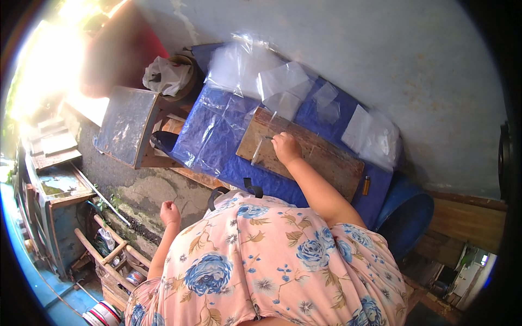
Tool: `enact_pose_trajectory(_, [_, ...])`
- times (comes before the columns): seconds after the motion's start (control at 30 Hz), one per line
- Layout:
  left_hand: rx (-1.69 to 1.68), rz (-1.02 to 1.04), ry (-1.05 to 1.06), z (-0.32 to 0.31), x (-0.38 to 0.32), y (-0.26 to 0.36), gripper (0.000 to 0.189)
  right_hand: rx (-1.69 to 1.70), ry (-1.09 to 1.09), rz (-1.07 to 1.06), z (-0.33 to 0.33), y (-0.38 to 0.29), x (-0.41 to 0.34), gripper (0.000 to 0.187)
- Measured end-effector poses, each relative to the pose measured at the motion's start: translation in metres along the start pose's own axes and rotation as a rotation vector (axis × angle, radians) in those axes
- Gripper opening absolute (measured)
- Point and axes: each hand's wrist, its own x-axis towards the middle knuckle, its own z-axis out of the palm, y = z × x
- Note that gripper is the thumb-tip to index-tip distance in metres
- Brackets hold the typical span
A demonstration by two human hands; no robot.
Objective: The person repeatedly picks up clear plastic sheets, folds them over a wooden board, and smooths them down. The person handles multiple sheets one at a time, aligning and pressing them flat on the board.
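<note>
My right hand (285, 147) is above a worn wooden board (326, 161). It pinches a small dark, thin object (269, 138), which may be a blade but is too small to tell. Just left of those fingers, a narrow strip of clear plastic (257, 151) lies across the board's left end. The board rests on a table covered with blue plastic sheeting (228, 130). Away from the table, my left hand (170, 212) hangs over the concrete floor with its fingers curled and nothing visible in them.
Clear plastic bags or sheets (240, 67) lie along the table's wall side, with another stack (373, 136) at right. A lighter (366, 186) sits beside the board. A blue barrel (408, 216) stands at the right, a wooden stool (126, 126) at the left. Below is a wooden ladder (110, 254).
</note>
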Motion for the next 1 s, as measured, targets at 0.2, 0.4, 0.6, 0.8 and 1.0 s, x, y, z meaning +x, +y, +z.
enact_pose_trajectory(0.2, [0.046,-0.069,-0.007,-0.002,-0.002,-0.011,0.013,-0.030,-0.018,-0.017,-0.004,-0.001,-0.002,0.013])
enact_pose_trajectory(0.4, [0.059,-0.049,0.007,-0.003,-0.002,-0.011,0.014,0.001,0.035,-0.047,-0.006,-0.001,-0.004,0.015])
enact_pose_trajectory(0.6, [-0.127,-0.017,-0.025,-0.007,0.011,0.041,0.014,0.246,0.282,0.061,-0.020,-0.016,-0.002,0.011])
enact_pose_trajectory(0.8, [-0.580,0.571,-0.332,-0.021,-0.006,0.221,0.020,1.367,-0.075,0.561,-0.058,-0.086,0.007,0.011])
enact_pose_trajectory(1.0, [-1.014,0.250,-0.679,-0.036,-0.025,0.326,0.023,1.495,-0.270,0.503,-0.082,-0.149,0.020,0.014])
